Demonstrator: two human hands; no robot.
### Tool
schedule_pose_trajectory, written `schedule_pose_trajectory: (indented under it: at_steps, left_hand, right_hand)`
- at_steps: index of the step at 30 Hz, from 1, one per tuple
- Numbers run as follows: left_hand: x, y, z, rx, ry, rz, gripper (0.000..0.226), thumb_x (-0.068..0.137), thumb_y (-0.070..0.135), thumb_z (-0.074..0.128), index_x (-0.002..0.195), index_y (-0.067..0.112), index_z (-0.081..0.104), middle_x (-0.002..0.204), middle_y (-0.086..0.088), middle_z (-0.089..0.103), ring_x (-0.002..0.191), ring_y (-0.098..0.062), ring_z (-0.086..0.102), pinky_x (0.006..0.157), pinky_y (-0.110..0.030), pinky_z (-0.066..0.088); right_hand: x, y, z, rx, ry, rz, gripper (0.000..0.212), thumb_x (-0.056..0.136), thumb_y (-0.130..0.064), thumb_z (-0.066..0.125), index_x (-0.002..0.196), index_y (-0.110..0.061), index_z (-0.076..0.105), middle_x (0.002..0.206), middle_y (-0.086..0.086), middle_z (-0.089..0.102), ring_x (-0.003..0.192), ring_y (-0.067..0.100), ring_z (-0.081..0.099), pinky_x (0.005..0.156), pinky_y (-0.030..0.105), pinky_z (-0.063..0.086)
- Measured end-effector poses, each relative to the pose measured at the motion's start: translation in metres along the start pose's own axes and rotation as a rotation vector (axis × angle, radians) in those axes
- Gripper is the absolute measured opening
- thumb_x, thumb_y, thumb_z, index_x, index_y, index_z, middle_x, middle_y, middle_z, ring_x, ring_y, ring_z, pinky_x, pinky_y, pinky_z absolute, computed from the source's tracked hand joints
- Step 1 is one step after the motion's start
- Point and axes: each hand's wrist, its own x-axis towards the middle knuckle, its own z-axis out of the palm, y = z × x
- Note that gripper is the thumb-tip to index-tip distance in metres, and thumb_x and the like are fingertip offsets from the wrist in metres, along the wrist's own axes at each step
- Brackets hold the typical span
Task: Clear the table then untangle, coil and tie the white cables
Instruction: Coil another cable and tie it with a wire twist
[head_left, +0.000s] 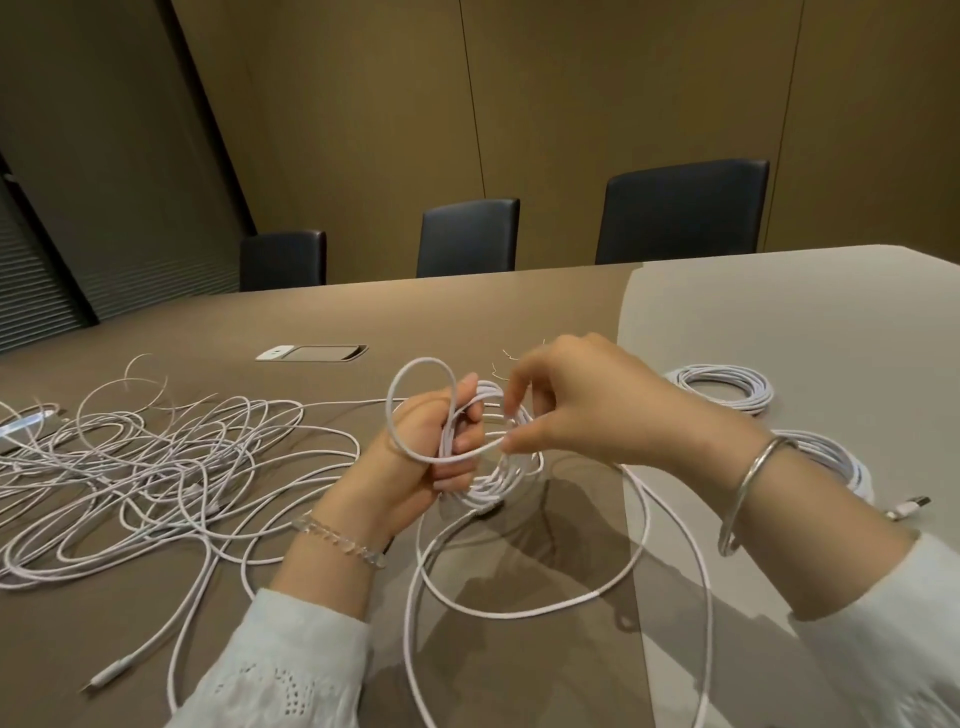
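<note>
My left hand (426, 452) grips a small coil of white cable (493, 478) held above the brown table (332, 322). A loose loop of the same cable arches over that hand's thumb. My right hand (566, 405) pinches this strand just right of the coil. The cable's slack (639, 551) hangs in big loops toward the table's near edge. A large tangle of white cables (156, 467) lies on the left. Two finished coils lie on the right, one far (727, 387) and one (836, 460) partly hidden behind my right wrist.
Three dark chairs (467, 236) stand along the far side of the table. A flush socket panel (311, 353) sits in the table top. Thin wire ties (501, 361) lie behind my hands. A connector plug (111, 675) lies near the front left edge.
</note>
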Motion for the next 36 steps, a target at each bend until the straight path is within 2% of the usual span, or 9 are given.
schedule_pose_trajectory:
  at_steps: [3, 8, 12, 16, 18, 25, 28, 33, 36]
  left_hand:
    - [-0.002, -0.001, 0.005, 0.048, -0.025, -0.025, 0.036, 0.1, 0.035, 0.044, 0.073, 0.011, 0.046, 0.053, -0.001, 0.035, 0.028, -0.006, 0.022, 0.03, -0.014, 0.018]
    - [-0.004, 0.001, 0.006, 0.138, -0.075, -0.119, 0.039, 0.101, 0.035, 0.04, 0.069, 0.013, 0.048, 0.058, -0.004, 0.045, 0.029, -0.005, 0.023, 0.031, -0.015, 0.015]
    - [-0.001, -0.004, 0.008, 0.29, -0.041, -0.257, 0.066, 0.103, 0.032, 0.027, 0.041, 0.02, 0.049, 0.041, 0.005, 0.037, 0.027, -0.003, 0.025, 0.029, -0.015, 0.019]
    - [0.002, -0.003, 0.004, 0.254, 0.074, -0.043, 0.053, 0.103, 0.038, 0.038, 0.054, 0.021, 0.05, 0.042, 0.007, 0.028, 0.029, -0.005, 0.021, 0.032, -0.014, 0.019]
    - [0.0, 0.002, 0.001, 0.171, 0.152, 0.062, 0.039, 0.1, 0.039, 0.047, 0.068, 0.017, 0.05, 0.042, 0.005, 0.028, 0.029, -0.005, 0.021, 0.033, -0.012, 0.019]
    - [-0.013, 0.022, -0.008, 0.005, 0.146, 0.12, 0.037, 0.101, 0.038, 0.042, 0.073, 0.015, 0.045, 0.043, 0.005, 0.028, 0.028, -0.004, 0.022, 0.029, -0.013, 0.016]
    - [-0.012, 0.014, -0.004, 0.218, 0.153, 0.144, 0.033, 0.1, 0.037, 0.045, 0.077, 0.014, 0.046, 0.045, 0.002, 0.035, 0.032, -0.008, 0.028, 0.033, -0.013, 0.02]
    - [-0.007, -0.003, 0.012, 0.281, 0.101, 0.136, 0.034, 0.1, 0.033, 0.048, 0.073, 0.013, 0.049, 0.047, 0.0, 0.04, 0.035, -0.013, 0.036, 0.036, -0.018, 0.032]
    - [-0.004, -0.008, 0.017, 0.322, 0.231, 0.183, 0.032, 0.104, 0.027, 0.043, 0.078, 0.01, 0.048, 0.045, 0.002, 0.036, 0.033, -0.01, 0.033, 0.035, -0.017, 0.029]
  right_hand:
    - [0.0, -0.003, 0.0, 0.02, 0.08, -0.039, 0.039, 0.072, -0.044, 0.079, 0.097, -0.038, 0.049, 0.065, -0.013, 0.055, 0.061, 0.005, 0.052, 0.055, 0.028, 0.037]
    - [0.0, -0.006, 0.004, 0.101, 0.059, -0.07, 0.041, 0.07, -0.033, 0.084, 0.093, -0.031, 0.049, 0.066, -0.009, 0.058, 0.061, 0.009, 0.056, 0.059, 0.035, 0.05]
    - [-0.001, -0.011, 0.012, 0.117, 0.042, -0.093, 0.041, 0.073, -0.029, 0.08, 0.101, -0.029, 0.05, 0.068, -0.01, 0.061, 0.066, 0.006, 0.057, 0.063, 0.033, 0.05]
    - [0.0, -0.008, 0.005, 0.276, -0.018, -0.024, 0.023, 0.085, -0.026, 0.069, 0.105, -0.03, 0.056, 0.072, -0.006, 0.069, 0.065, 0.002, 0.062, 0.057, 0.02, 0.051]
    - [0.0, -0.001, -0.002, 0.254, -0.07, 0.056, 0.004, 0.091, -0.03, 0.061, 0.093, -0.027, 0.064, 0.068, -0.007, 0.071, 0.061, 0.003, 0.064, 0.06, 0.024, 0.053]
    - [-0.003, 0.026, -0.023, 0.247, -0.097, 0.163, 0.033, 0.088, -0.052, 0.06, 0.074, -0.027, 0.076, 0.077, 0.007, 0.07, 0.076, 0.023, 0.065, 0.076, 0.044, 0.054]
    - [0.0, 0.024, -0.021, 0.223, 0.012, 0.136, 0.03, 0.087, -0.044, 0.067, 0.069, -0.022, 0.075, 0.055, -0.002, 0.059, 0.051, 0.006, 0.051, 0.053, 0.028, 0.042]
    - [0.003, 0.002, -0.011, 0.173, 0.14, 0.097, 0.033, 0.089, -0.036, 0.065, 0.06, -0.02, 0.061, 0.05, -0.007, 0.05, 0.049, 0.006, 0.047, 0.05, 0.021, 0.034]
    - [0.002, -0.011, -0.001, 0.194, 0.138, 0.089, 0.051, 0.081, -0.066, 0.055, 0.069, -0.016, 0.06, 0.058, -0.006, 0.05, 0.055, 0.01, 0.048, 0.053, 0.027, 0.036]
